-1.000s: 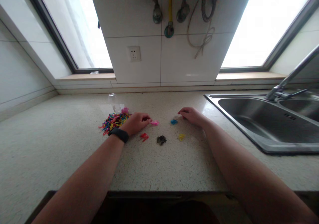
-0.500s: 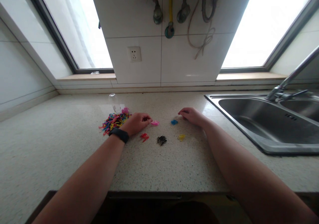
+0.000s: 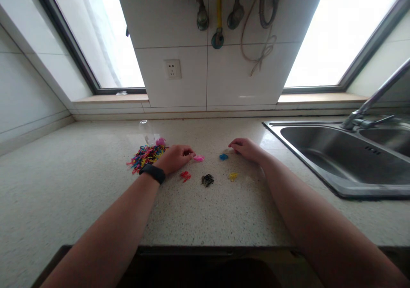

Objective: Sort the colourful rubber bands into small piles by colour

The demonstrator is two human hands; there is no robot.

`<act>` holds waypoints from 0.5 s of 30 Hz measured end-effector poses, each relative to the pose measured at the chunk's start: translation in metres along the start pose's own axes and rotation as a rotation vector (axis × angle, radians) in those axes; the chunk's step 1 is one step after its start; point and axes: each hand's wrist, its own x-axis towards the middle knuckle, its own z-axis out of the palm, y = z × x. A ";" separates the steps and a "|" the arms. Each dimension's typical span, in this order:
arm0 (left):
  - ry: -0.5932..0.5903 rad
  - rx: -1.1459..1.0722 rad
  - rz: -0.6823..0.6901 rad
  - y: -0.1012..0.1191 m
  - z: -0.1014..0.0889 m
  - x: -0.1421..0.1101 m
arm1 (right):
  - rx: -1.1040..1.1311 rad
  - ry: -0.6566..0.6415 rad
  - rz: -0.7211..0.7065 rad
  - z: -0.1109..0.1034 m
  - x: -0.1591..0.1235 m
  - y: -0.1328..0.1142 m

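Note:
My left hand, with a black band on its wrist, rests on the speckled countertop with fingers curled, fingertips touching a small pink cluster of elastic bands. Just left of it lies a mixed pile of coloured bands. My right hand lies on the counter with fingers bent, beside a small blue cluster. Nearer to me sit a red cluster, a black cluster and a yellow cluster. Whether either hand pinches a band is hidden.
A clear plastic bag with a pink piece lies behind the mixed pile. A steel sink with a tap fills the right side. A wall socket and hoses hang on the tiled wall between two windows.

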 end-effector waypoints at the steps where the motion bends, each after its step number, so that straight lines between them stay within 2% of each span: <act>1: -0.004 -0.001 -0.001 0.000 0.000 0.000 | 0.000 0.000 -0.002 0.000 0.000 0.001; 15: -0.008 -0.005 -0.010 0.003 -0.001 0.000 | -0.002 -0.009 0.017 -0.001 -0.001 -0.003</act>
